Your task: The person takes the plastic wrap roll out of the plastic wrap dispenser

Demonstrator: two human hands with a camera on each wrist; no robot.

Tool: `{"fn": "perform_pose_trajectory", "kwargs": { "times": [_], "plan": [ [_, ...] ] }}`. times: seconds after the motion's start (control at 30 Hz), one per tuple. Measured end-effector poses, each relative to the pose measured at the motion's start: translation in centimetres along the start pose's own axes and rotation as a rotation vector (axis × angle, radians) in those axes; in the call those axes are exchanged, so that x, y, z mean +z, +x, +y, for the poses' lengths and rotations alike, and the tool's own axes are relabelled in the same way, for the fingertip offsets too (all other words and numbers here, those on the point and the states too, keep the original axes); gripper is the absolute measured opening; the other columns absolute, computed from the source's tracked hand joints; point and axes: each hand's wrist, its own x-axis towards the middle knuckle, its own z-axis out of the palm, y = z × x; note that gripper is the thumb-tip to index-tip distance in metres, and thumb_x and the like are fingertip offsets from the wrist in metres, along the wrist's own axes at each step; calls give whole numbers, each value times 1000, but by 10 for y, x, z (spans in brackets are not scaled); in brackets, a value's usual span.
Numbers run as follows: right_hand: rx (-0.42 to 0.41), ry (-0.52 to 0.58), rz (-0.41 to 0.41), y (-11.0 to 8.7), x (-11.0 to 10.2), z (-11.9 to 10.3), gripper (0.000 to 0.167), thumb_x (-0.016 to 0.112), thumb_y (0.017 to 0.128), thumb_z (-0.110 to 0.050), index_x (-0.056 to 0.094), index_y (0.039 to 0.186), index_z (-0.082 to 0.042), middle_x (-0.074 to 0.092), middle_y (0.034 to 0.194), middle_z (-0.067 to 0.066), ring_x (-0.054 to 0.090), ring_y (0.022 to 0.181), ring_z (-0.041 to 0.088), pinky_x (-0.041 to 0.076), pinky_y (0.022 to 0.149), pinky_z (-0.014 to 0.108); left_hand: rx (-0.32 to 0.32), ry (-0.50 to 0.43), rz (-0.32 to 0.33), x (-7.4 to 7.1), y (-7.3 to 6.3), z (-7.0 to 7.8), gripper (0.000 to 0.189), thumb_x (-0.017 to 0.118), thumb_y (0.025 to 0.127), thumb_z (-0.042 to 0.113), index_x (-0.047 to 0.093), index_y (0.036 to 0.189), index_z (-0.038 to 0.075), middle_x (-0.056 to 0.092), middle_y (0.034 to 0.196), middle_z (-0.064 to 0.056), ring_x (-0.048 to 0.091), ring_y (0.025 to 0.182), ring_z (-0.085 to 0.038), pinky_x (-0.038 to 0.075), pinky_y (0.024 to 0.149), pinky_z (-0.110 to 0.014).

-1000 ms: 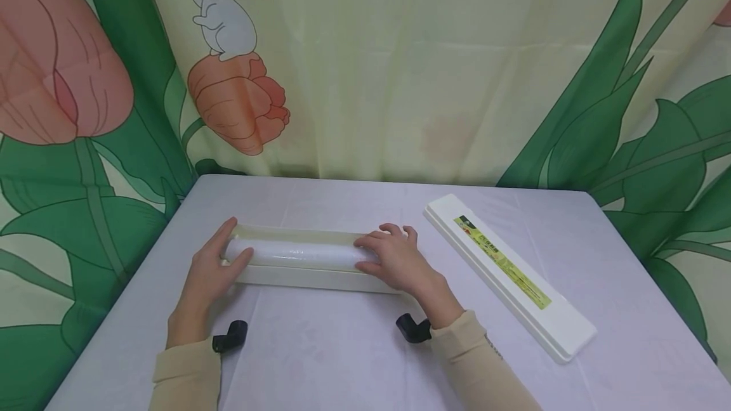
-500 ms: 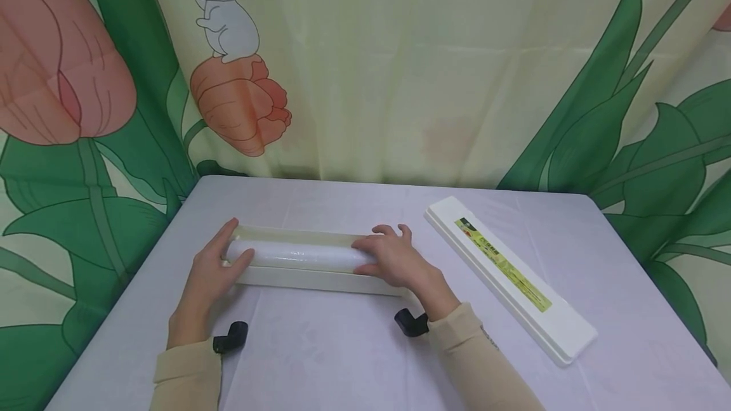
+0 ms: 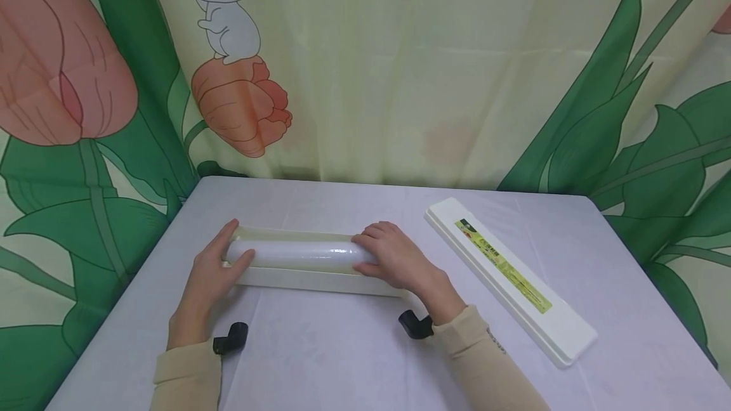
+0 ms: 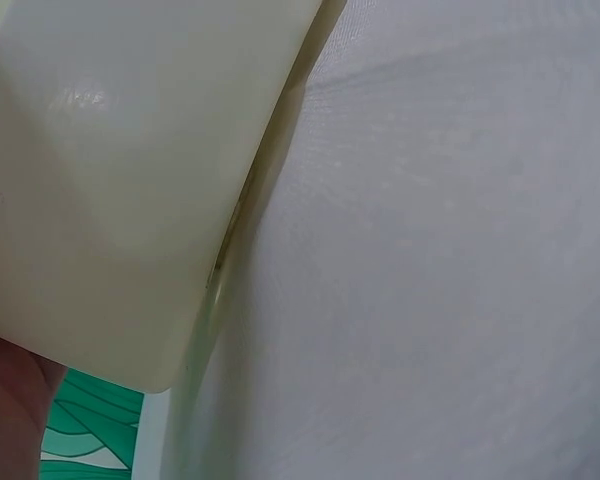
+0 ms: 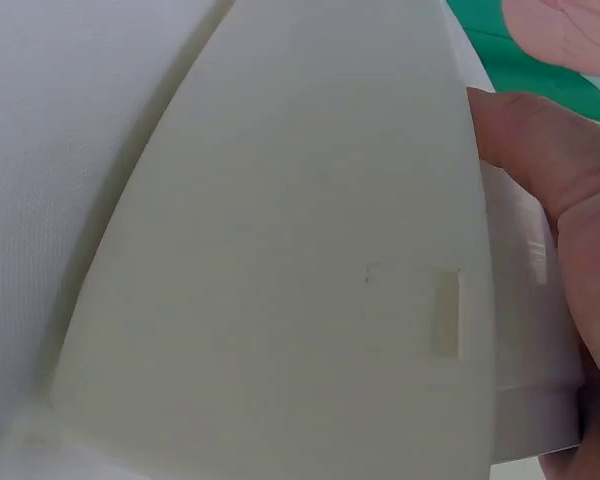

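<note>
Roll of cling film [image 3: 294, 254], white and glossy, cylindrical, lying lengthwise in long cream plastic dispenser tray [image 3: 308, 279] near front centre of table [image 3: 342, 360]. Left hand [image 3: 214, 271] cups the roll's left end, thumb on its near side and fingers along the tray's end wall; right hand [image 3: 394, 259] lies over the right end, fingers curled down round the roll. Both wrist views are filled by smooth cream plastic at close range, with a fingertip showing at the edge in the right view; neither adds detail of the grip. Judgement: seating the roll well calls for even downward pressure from both ends at once, keeping the cylinder parallel to the tray walls so neither end rides up. Film surface looks slick and slightly reflective; a firm hold rather than a light one seems wise. Matching lid [image 3: 508, 274], flat, long, white with a yellow-green label strip, lies apart on the right, set diagonally. Table covering is pale, matt, faintly creased cloth.
</note>
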Motion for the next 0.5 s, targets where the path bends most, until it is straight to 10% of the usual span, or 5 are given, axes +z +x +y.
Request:
{"fn": "perform_pose_trajectory", "kwargs": {
  "times": [0.5],
  "plan": [
    [-24,-110,87,-16,-10,1,46,77,90,-29,62,129,-8,64,121,6,66,95,24,57,79,38,68,-45,32,0,-2,-5,60,41,109,37,31,158,3,30,160,-24,27,146,-45,23,116,-65]
  ]
}}
